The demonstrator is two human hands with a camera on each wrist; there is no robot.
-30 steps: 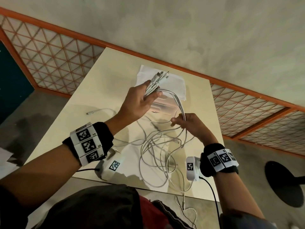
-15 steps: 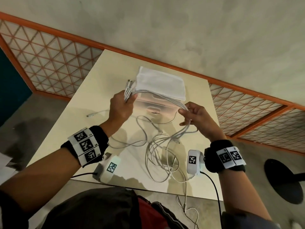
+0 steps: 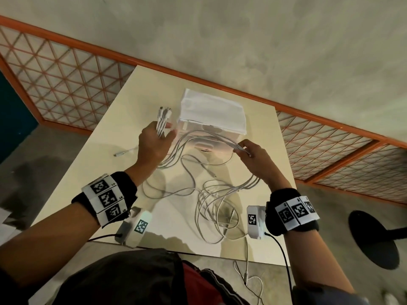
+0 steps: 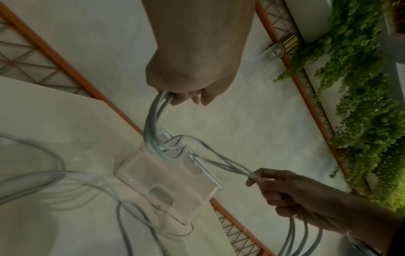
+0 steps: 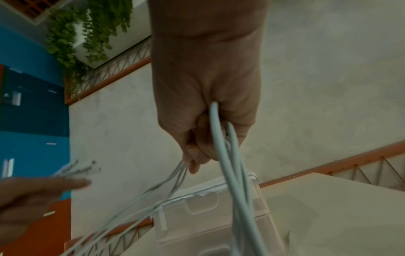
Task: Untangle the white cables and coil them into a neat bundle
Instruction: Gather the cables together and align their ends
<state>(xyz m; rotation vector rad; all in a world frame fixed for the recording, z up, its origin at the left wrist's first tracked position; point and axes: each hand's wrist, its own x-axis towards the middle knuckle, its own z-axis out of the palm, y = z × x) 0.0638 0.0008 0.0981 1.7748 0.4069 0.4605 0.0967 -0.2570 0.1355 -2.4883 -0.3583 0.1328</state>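
Several white cables (image 3: pixel 211 201) lie tangled on the cream table (image 3: pixel 103 172), some loops raised between my hands. My left hand (image 3: pixel 154 144) grips a bunch of cable ends, whose plugs (image 3: pixel 164 112) stick up past the fingers. From there the strands run right to my right hand (image 3: pixel 253 153), which pinches them above the table. In the left wrist view the left hand (image 4: pixel 186 83) holds the strands (image 4: pixel 153 121) and the right hand (image 4: pixel 285 187) pinches them further along. The right wrist view shows the right hand (image 5: pixel 203 131) gripping the cables (image 5: pixel 225 155).
A clear plastic box (image 3: pixel 209 142) with a white folded cloth (image 3: pixel 211 111) on it stands at the table's far side. One loose cable end (image 3: pixel 125 151) lies left. Another cable (image 3: pixel 248 276) hangs over the near edge. A black round stand base (image 3: pixel 374 238) sits on the floor at right.
My left hand has moved left and away with the cable ends. My right hand has risen and moved right, so the strands now stretch out between the two hands.
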